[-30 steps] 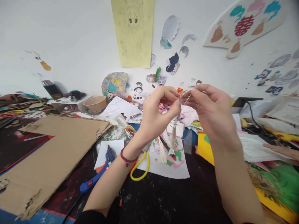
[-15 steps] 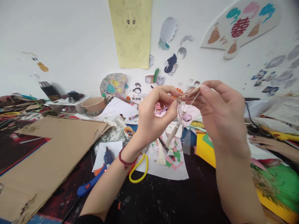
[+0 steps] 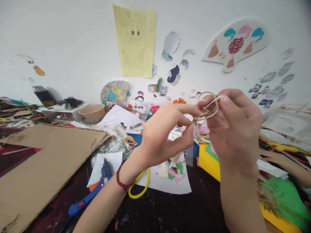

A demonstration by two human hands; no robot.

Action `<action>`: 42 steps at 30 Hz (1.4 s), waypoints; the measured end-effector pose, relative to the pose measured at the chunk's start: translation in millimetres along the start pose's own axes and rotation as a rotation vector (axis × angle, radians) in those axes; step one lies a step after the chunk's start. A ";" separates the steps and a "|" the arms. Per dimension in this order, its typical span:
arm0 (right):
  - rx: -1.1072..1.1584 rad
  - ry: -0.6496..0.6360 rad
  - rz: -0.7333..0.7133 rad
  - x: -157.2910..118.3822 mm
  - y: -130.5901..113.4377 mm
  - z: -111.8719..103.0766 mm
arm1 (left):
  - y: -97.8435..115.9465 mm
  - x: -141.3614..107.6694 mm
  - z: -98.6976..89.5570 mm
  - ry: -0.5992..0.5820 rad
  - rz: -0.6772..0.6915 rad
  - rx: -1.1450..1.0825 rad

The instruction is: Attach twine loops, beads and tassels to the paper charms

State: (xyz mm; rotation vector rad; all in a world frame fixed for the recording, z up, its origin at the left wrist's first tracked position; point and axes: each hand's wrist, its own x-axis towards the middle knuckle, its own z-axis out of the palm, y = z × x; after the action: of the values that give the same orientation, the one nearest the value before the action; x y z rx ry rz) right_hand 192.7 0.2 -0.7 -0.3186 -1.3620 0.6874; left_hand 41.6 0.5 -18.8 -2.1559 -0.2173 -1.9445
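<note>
A thin brown twine [image 3: 211, 114], bent into loops, is stretched between my two hands in the head view. My left hand [image 3: 167, 134], with a red cord bracelet on its wrist, pinches the knotted part of the twine between thumb and fingertips. Close beside it, my right hand [image 3: 234, 124] is closed on the looped end, its fingers partly hidden behind the twine. Just below the fingertips hangs a small pink-purple ornament [image 3: 203, 130], half covered by my hands.
Cardboard [image 3: 58, 161] lies at the left, near a blue glue gun [image 3: 89, 197]. White paper [image 3: 179, 187] with green and pink scraps and a yellow loop [image 3: 139, 191] lie below my hands. Another person's hand [image 3: 279, 158] rests at the right.
The twine now forms wider loops between my hands. Both hands sit slightly lower and nearer each other, and the hanging ornament is more hidden. The view has shifted a little.
</note>
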 end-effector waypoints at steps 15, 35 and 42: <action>0.019 -0.065 -0.015 -4.7 -6.1 0.0 | 11.1 11.9 -5.2 -0.079 0.059 -0.071; -0.058 -0.074 -0.025 -4.1 -4.4 -1.4 | 22.0 12.1 -13.2 -0.143 -0.471 -0.379; -0.126 -0.092 0.170 1.3 2.9 -5.8 | 7.8 8.4 -18.6 -0.336 -0.683 -0.454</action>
State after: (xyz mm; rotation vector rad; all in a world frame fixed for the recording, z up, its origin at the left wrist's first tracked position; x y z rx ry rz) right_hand 197.6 4.2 -2.5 -0.5132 -1.4806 0.7665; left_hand 26.8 -12.3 -9.3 -3.0111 -0.7129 -2.0800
